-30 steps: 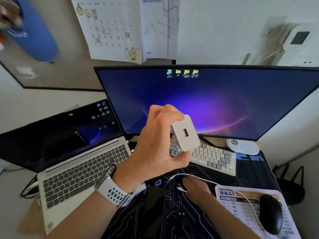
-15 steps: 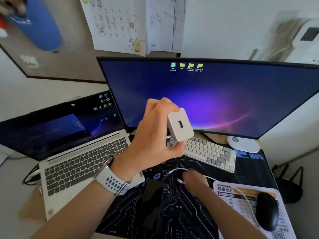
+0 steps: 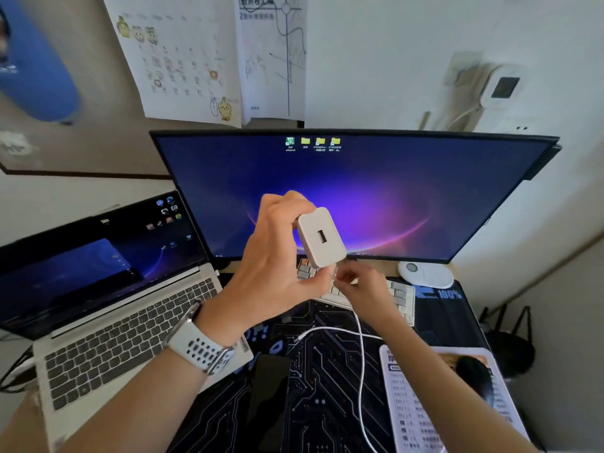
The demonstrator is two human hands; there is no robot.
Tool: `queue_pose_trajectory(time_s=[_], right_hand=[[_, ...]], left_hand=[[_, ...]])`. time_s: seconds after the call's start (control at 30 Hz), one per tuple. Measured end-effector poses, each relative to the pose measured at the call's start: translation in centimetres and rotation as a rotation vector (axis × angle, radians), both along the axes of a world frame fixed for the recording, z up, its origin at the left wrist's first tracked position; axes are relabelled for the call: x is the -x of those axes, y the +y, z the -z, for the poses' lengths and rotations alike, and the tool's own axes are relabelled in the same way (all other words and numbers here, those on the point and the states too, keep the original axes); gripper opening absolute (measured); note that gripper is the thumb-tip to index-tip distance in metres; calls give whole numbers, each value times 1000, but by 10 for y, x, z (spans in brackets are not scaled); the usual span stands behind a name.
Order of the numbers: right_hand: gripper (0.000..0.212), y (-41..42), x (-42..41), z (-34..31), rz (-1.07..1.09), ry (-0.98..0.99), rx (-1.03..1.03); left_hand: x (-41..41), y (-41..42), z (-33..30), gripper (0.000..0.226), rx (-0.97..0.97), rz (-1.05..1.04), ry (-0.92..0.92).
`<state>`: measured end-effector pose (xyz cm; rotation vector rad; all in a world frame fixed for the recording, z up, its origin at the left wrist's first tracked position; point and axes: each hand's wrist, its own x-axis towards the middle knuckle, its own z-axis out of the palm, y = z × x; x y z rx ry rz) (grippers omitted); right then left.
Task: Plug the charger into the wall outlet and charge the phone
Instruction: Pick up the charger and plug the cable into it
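1. The left hand (image 3: 274,256) has the white charger (image 3: 322,238) pinched between thumb and fingers, held up in the air in front of the monitor (image 3: 356,194), well above the surface.
2. The charger's USB port face points back toward the camera and a bit to the right. Its long axis runs roughly up-down, with the top leaning left. Can't see the prongs, the hand hides that side.
3. The right hand (image 3: 359,286) is just below the charger, fingers closed around the end of the white cable (image 3: 361,364). The plug tip itself is blurred, so no idea how it's turned, or whether it's touching the charger.
4. From that hand the cable drops down over the circuit-print desk mat (image 3: 327,387) and runs off the bottom edge, while another stretch loops left across the mat.
5. The phone (image 3: 269,400) is lying flat and dark on the mat, near the left wrist, long axis pointing away from the camera. Nothing plugged into it that I can see.
6. A laptop (image 3: 108,308) sits open on the left, and a keyboard (image 3: 400,295) lies behind the right hand.
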<state>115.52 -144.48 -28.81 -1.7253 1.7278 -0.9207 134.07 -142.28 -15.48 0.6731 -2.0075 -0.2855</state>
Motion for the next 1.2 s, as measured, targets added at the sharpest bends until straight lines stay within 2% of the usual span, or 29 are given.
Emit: queue_pose_trajectory(time_s=[0.2, 0.33, 0.67, 1.03, 1.13, 1.2], right_hand=[[26, 15, 3, -78, 30, -431, 268], [24, 26, 3, -106, -51, -555, 407], [29, 37, 1, -122, -119, -513, 548], [27, 34, 3, -112, -144, -499, 490], [26, 29, 2, -93, -138, -385, 395], [21, 23, 4, -72, -150, -181, 327]], left_hand=[[-3, 5, -12, 53, 29, 2, 42], [-5, 9, -17, 54, 56, 9, 38], [-2, 10, -18, 58, 48, 12, 20], [-1, 8, -12, 56, 9, 19, -15], [-2, 8, -5, 58, -24, -4, -16], [-5, 7, -1, 57, -34, -47, -22]])
